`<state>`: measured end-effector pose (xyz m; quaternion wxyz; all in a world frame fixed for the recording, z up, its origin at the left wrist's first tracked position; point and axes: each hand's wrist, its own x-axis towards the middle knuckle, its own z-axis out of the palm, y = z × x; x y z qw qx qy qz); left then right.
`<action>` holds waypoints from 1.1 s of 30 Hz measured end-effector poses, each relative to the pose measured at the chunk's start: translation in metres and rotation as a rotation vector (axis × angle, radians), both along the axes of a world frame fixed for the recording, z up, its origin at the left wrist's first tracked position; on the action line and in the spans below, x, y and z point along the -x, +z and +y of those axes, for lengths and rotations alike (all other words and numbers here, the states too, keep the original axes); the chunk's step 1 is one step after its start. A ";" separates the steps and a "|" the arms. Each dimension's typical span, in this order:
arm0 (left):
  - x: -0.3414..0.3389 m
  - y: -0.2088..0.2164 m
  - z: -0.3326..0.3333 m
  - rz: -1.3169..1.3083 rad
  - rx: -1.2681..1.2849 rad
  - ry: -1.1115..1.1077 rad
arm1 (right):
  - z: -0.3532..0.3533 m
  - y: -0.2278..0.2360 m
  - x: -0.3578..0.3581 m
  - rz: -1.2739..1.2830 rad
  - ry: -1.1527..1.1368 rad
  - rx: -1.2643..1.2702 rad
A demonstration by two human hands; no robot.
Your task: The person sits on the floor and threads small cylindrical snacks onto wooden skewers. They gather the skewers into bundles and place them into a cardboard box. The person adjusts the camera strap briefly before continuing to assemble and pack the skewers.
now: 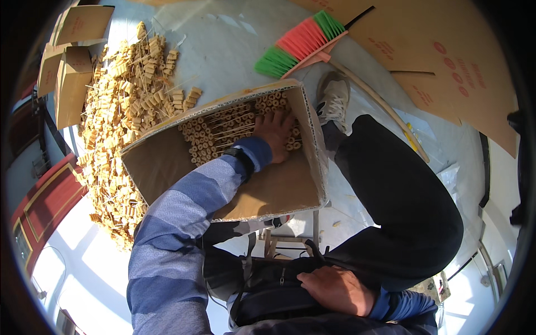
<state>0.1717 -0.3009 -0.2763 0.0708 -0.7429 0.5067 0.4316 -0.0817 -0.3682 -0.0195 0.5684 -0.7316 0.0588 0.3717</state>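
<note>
Head view: left hand (273, 135) spread over skewers (200, 139) in a cardboard box (268, 196)

The skewers are tan, ring-ended rolls threaded on thin, pale sticks. They lie packed against the far part of the open box, many with their round holes facing up, the sticks running in near-parallel lines between two clusters of rolls. Bare brown cardboard shows along the near part. Beyond the box's left side spreads a large, loose pile (120, 111) of similar yellow-tan skewers, heaped at all angles, sticks poking out.

The left arm reaches in from the lower left, in a blue striped sleeve (173, 229) with a black band (244, 162) at the wrist. Its hand lies palm down on the skewers toward the box's right side, fingers fanned apart and not closed around anything visible. The right hand (340, 289) rests on the lap near the lower edge; its fingertips are partly out of sight, so whether it grips something cannot be told.

The box sits in front of the person, beside a leg in black trousers (399, 178) and a pale shoe (336, 100). On the grey floor (206, 47) beyond lies a broom (301, 44) with green and red bristles. Flat cardboard (413, 39) with red print covers the upper right; smaller cartons (73, 84) stand at the upper left, above a dark red panel (51, 195). Sunlight whitens the lower left.
</note>
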 end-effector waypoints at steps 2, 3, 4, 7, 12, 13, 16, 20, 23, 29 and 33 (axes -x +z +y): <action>0.003 -0.010 0.008 0.006 0.071 0.069 | 0.001 0.001 0.000 0.011 0.026 -0.024; 0.004 -0.014 0.011 0.007 0.098 0.092 | 0.002 0.001 0.000 0.006 0.037 -0.026; 0.005 -0.018 0.014 0.027 0.127 0.119 | 0.003 0.000 -0.001 0.012 0.051 -0.029; 0.007 -0.026 0.018 0.056 0.187 0.159 | 0.007 0.001 -0.002 -0.040 0.028 0.008; 0.001 -0.032 0.009 0.115 0.135 0.187 | 0.011 0.003 -0.003 -0.046 0.026 0.043; -0.004 -0.031 0.007 0.103 0.107 0.191 | 0.011 0.003 -0.003 -0.053 0.025 0.042; -0.012 -0.029 0.008 0.044 0.048 0.181 | 0.011 0.002 -0.001 -0.064 0.051 0.035; -0.009 -0.044 0.015 0.009 0.058 0.117 | 0.012 0.003 -0.002 -0.065 0.058 0.027; -0.005 -0.062 0.015 0.040 0.122 0.150 | 0.014 0.006 -0.005 -0.057 0.053 0.032; -0.015 -0.015 0.005 -0.059 0.127 0.177 | 0.023 0.009 -0.006 -0.148 0.071 0.124; -0.051 0.070 0.006 -0.024 0.019 0.113 | 0.025 0.016 -0.014 -0.264 -0.052 0.085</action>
